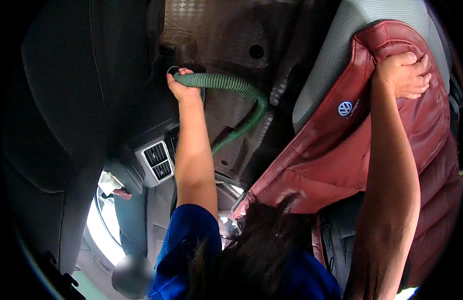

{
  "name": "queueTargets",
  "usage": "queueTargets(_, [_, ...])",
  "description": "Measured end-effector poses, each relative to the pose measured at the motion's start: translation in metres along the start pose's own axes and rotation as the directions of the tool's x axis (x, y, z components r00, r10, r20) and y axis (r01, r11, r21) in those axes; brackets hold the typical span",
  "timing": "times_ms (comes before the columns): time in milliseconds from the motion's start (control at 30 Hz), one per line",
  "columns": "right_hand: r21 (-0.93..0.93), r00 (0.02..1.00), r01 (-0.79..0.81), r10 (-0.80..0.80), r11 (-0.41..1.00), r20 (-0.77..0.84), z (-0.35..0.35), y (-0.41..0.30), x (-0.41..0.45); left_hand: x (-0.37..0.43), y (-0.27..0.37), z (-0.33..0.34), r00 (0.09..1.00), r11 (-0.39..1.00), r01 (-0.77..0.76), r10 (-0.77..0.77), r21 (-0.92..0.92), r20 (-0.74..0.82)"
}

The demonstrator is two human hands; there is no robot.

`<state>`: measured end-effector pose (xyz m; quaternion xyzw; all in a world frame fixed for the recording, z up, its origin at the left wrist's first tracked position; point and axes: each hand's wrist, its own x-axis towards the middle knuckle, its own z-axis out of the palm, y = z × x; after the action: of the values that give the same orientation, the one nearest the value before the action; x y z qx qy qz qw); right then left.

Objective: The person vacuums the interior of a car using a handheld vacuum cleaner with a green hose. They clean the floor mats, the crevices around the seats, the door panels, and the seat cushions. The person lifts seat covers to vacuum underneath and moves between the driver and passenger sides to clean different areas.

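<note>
My left hand [182, 85] grips the end of a green ribbed hose [224, 80], its fingers wrapped around it beside a thin ring at the mouth. The hose curves right, then runs back down behind my left forearm, over the bare car floor [227, 41]. My right hand [404, 75] rests on a dark red seat cover [329, 150], fingers loosely bent and slightly apart, thumb uppermost. This cover bears a car maker's emblem and lies draped over a grey fabric car seat [329, 71]. Its surface is creased around my right hand.
Dark upholstery [58, 93] rises along the left side. Double air vents [157, 160] sit in the console beside my left forearm. The floor has a round dark hole [256, 51] and textured patches. A blurred round shape [133, 276] appears at lower left.
</note>
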<state>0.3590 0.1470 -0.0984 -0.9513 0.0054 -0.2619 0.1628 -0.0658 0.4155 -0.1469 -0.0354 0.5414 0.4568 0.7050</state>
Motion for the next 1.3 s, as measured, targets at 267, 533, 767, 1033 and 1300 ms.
queueTargets(267, [-0.037, 1.000, 0.009, -0.010, 0.999, -0.013, -0.004, 0.006, -0.006, -0.088, -0.027, -0.016, 0.884, 0.884, 0.466, -0.467, -0.021, -0.022])
queueTargets(533, [-0.049, 1.000, 0.016, -0.016, 0.999, -0.006, -0.001, 0.006, -0.004, -0.055, -0.033, 0.006, 0.992, 0.905, 0.022, 0.031, 0.426, -0.118])
queueTargets(767, [-0.023, 1.000, -0.023, 0.023, 0.999, 0.009, -0.003, -0.009, -0.009, -0.036, 0.016, -0.008, 0.996, 0.990, 0.080, -0.084, 0.112, 0.033])
queueTargets(1033, [-0.061, 1.000, 0.004, -0.003, 0.998, 0.019, -0.008, 0.005, -0.004, -0.066, -0.037, 0.048, 0.998, 0.619, -0.046, 0.056, 0.784, 0.014])
queueTargets(1300, [-0.003, 0.998, -0.023, 0.023, 1.000, 0.063, -0.013, -0.017, -0.009, 0.056, -0.036, 0.080, 0.980, 0.300, -0.108, 0.190, 0.948, 0.052])
